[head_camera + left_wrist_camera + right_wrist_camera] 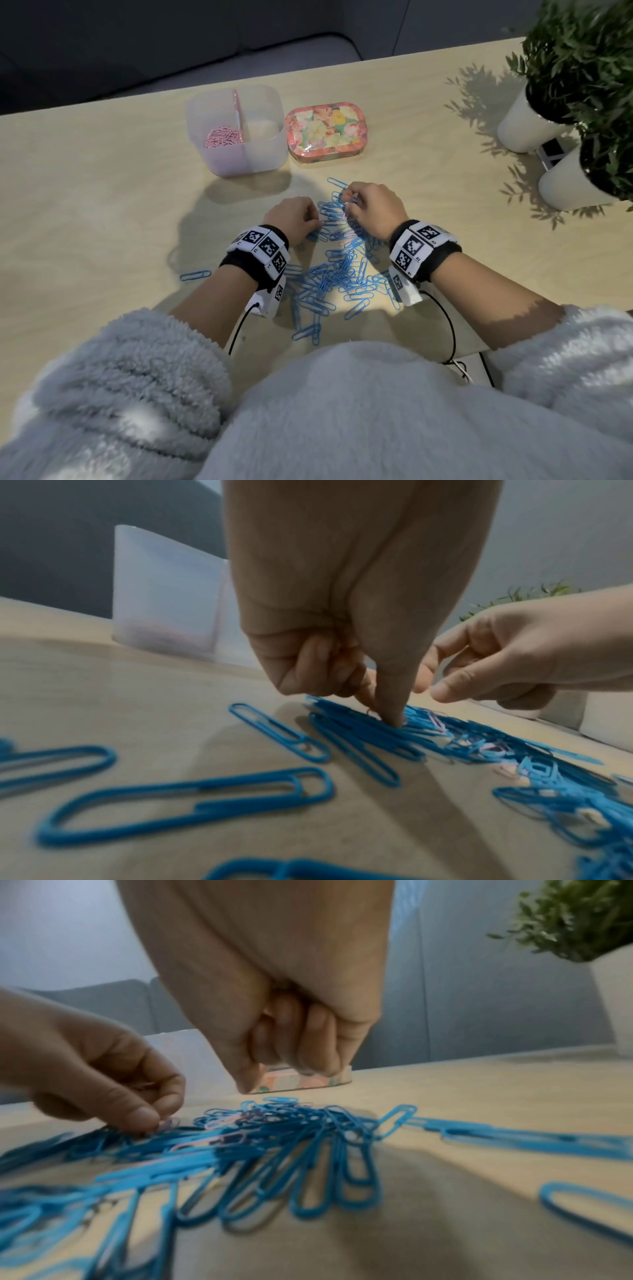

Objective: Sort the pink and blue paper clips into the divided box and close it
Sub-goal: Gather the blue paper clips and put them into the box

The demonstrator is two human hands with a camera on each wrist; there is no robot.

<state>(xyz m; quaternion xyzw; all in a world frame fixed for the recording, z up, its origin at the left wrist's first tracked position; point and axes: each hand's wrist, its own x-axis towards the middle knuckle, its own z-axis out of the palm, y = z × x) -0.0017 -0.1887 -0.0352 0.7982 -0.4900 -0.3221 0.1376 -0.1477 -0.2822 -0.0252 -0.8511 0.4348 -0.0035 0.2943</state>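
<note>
Pink-picking step, I'd say: left hand (291, 216) pinches a pink clip (169, 1122) among the blue clips (337, 274) on the table (102, 205); right hand (376, 209) curled above, contents unclear; box (246, 161) holds pinks left of its divider; next likely needs delicate untangling

Place: a room in a home, most likely a living room.
Evidence: pale wood-grain surface (102, 205); grey sofa (113, 1001) behind its far edge; two leafy plants (582, 51) in plain white pots (524, 126) at the right end; a floral tin (325, 130) just beside a frosted plastic box (246, 161); loose clips (342, 274) strewn across the middle; thick fleece sleeves (137, 359) on the person seated there.
Lighting: dim, with one bright patch and hard shadows.
Walls: plain grey.
</note>
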